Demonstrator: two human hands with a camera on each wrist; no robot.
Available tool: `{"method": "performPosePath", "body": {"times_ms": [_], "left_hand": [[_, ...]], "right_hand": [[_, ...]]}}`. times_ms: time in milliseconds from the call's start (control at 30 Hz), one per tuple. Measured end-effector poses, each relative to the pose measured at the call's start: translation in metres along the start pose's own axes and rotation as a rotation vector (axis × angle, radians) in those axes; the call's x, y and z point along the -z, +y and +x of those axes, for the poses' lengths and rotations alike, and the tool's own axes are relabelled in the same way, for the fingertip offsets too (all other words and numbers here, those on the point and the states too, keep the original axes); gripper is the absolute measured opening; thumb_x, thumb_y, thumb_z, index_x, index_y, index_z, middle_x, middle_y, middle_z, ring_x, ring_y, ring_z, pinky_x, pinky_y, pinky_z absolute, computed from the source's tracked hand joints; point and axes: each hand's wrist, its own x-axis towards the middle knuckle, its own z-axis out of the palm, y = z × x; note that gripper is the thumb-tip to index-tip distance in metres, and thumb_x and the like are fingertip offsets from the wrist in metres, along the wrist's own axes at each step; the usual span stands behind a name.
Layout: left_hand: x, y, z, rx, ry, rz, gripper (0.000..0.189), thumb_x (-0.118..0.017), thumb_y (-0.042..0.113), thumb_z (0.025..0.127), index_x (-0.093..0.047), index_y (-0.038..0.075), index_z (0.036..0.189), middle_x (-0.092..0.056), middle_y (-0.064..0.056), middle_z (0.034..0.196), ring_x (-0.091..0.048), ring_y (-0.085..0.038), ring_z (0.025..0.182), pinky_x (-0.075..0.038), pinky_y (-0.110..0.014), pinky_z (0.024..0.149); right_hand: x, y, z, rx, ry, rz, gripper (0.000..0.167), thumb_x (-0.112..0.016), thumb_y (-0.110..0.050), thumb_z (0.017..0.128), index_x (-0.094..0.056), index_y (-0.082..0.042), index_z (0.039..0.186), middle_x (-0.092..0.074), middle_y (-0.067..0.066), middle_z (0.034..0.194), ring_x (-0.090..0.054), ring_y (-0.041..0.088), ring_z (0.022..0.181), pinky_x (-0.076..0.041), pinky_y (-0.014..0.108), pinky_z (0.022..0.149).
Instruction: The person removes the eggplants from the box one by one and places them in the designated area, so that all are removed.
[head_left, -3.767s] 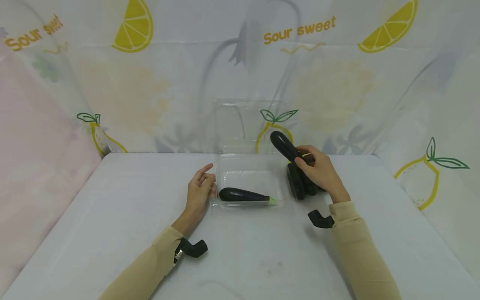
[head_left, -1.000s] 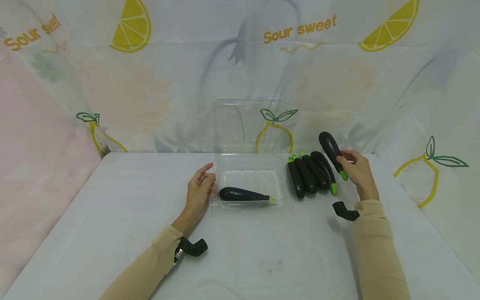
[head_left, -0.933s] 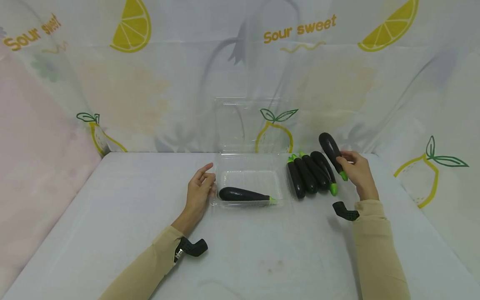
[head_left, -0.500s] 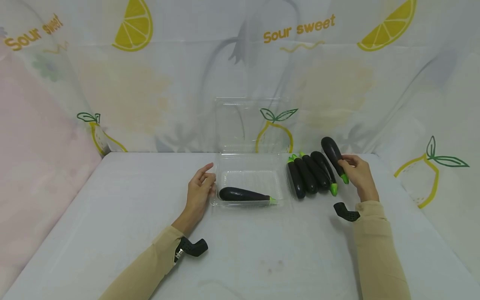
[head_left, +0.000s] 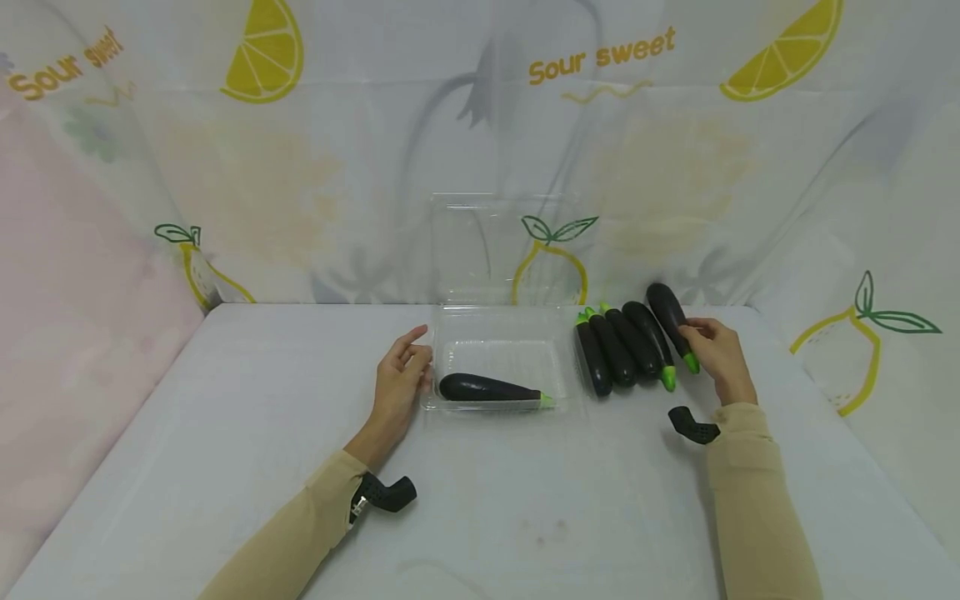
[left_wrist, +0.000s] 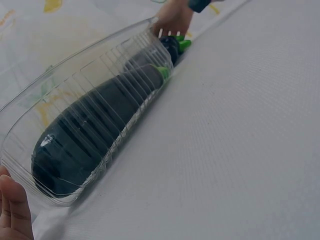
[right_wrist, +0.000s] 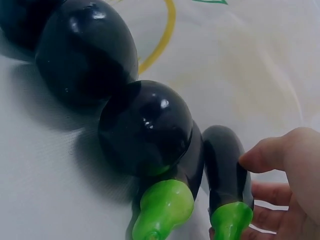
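My right hand [head_left: 720, 357] pinches a dark eggplant [head_left: 666, 312] near its green stem end, thumb on one side and fingers on the other. This eggplant slants at the right end of a row of several more eggplants [head_left: 617, 350]. In the right wrist view, the held eggplant [right_wrist: 223, 162] stands right beside a neighbour with a bright green cap [right_wrist: 165, 210]. My left hand [head_left: 397, 382] rests against the left side of a clear plastic container [head_left: 498, 354], fingers partly bent. One eggplant [head_left: 483, 388] lies along the container's front wall, its stem to the right.
The container's clear lid [head_left: 480, 250] stands raised at the back, against the printed curtain [head_left: 360, 167]. A white cloth covers the table [head_left: 480, 500]. Black camera mounts sit at the left wrist [head_left: 390, 495] and right wrist [head_left: 692, 425].
My right hand has carried the eggplant from over the row to the row's right end, then lowered it toward the table. The left hand has stayed at the container.
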Motion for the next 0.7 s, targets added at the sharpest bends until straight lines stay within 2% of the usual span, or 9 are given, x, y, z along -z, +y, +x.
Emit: {"method": "performPosePath", "body": {"times_ms": [100,367,700], "left_hand": [[-0.0001,0.0003,0.0002,0.006,0.002,0.015,0.045,-0.052,0.002,0.092,-0.044,0.001,0.137,-0.053,0.006,0.073,-0.046,-0.003,0.052,-0.038,-0.015,0.046],[0.0001,0.0007,0.0009,0.000,-0.014,0.009,0.046,-0.052,0.002,0.093,-0.042,0.000,0.138,-0.052,0.005,0.073,-0.046,-0.004,0.052,-0.038,-0.016,0.047],[0.0015,-0.0003,0.0006,0.007,-0.006,0.012,0.045,-0.053,0.003,0.093,-0.043,0.002,0.137,-0.052,0.005,0.072,-0.045,-0.004,0.052,-0.038,-0.017,0.047]], "right_hand": [[-0.0007,0.0011,0.0007,-0.006,-0.003,0.000,0.063,-0.039,-0.043,0.097,-0.036,0.000,0.142,-0.041,0.026,0.139,-0.040,0.036,0.123,-0.035,0.048,0.099],[-0.0017,0.0033,0.0009,-0.018,0.001,-0.011,0.062,-0.039,-0.042,0.097,-0.037,0.001,0.141,-0.042,0.026,0.137,-0.040,0.036,0.123,-0.034,0.048,0.099],[-0.0034,0.0039,0.0005,-0.028,-0.020,-0.049,0.061,-0.039,-0.041,0.097,-0.037,0.000,0.141,-0.043,0.028,0.136,-0.043,0.038,0.121,-0.039,0.042,0.089]]}}
